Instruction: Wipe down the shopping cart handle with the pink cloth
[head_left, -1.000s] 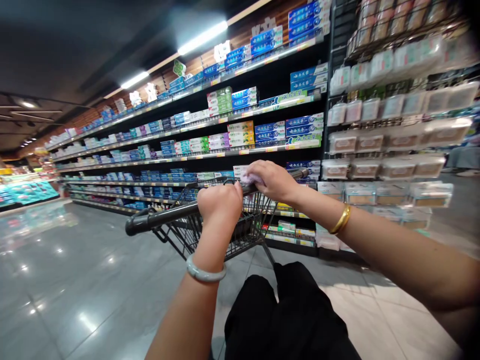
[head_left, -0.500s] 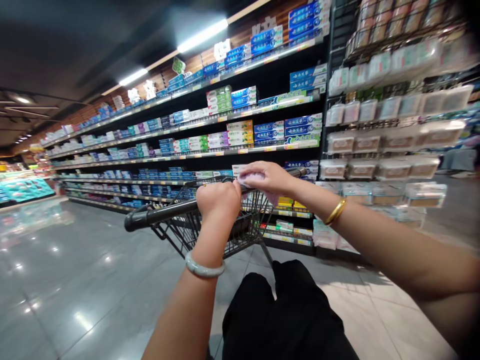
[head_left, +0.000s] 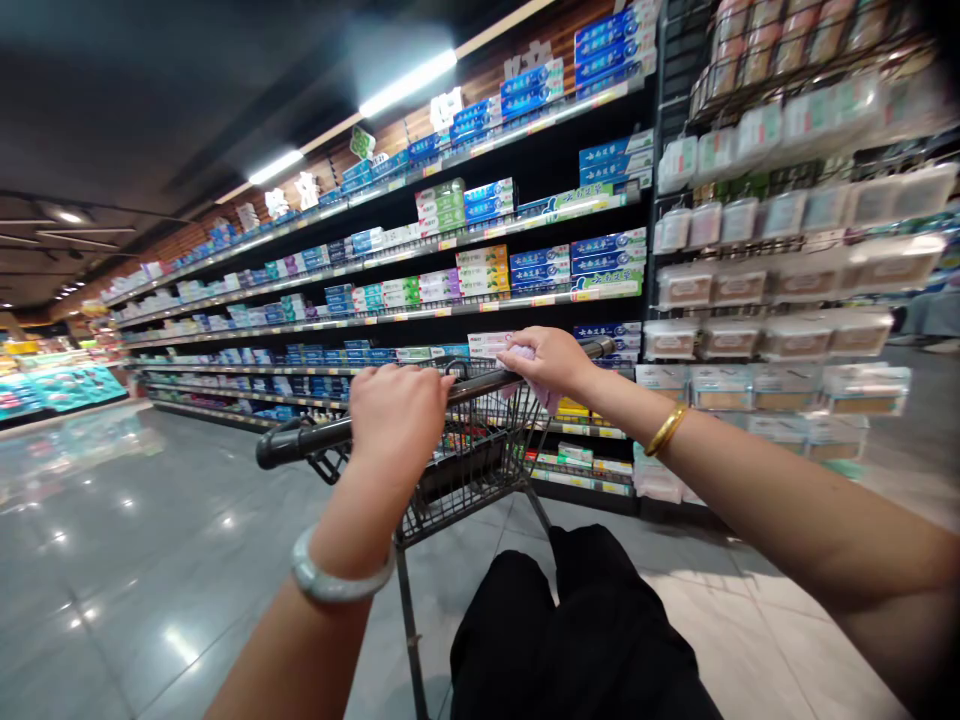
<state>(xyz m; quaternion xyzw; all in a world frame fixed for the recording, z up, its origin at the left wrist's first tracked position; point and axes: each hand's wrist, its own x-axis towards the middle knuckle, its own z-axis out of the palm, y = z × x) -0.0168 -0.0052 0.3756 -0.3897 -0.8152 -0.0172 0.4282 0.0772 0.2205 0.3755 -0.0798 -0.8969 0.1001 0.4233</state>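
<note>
A dark shopping cart (head_left: 457, 490) stands in front of me, its handle bar (head_left: 480, 386) running from lower left to upper right. My left hand (head_left: 400, 415) is wrapped over the bar left of its middle, with a pale bracelet on the wrist. Farther right along the bar, my right hand (head_left: 551, 362) presses a light purple cloth (head_left: 525, 375) against it, fingers curled round the cloth. A gold bangle circles that wrist. The two hands are apart.
Long shelves (head_left: 450, 318) of boxed goods run from the far left to behind the cart. Hanging clear packages (head_left: 739, 285) fill a rack at the right. Glossy floor tiles (head_left: 150, 560) spread to the left; my black-clad legs (head_left: 585, 630) are below.
My left hand has slid left along the bar, away from my right hand. My right hand and the cloth have shifted slightly right. More of the bar shows between the hands.
</note>
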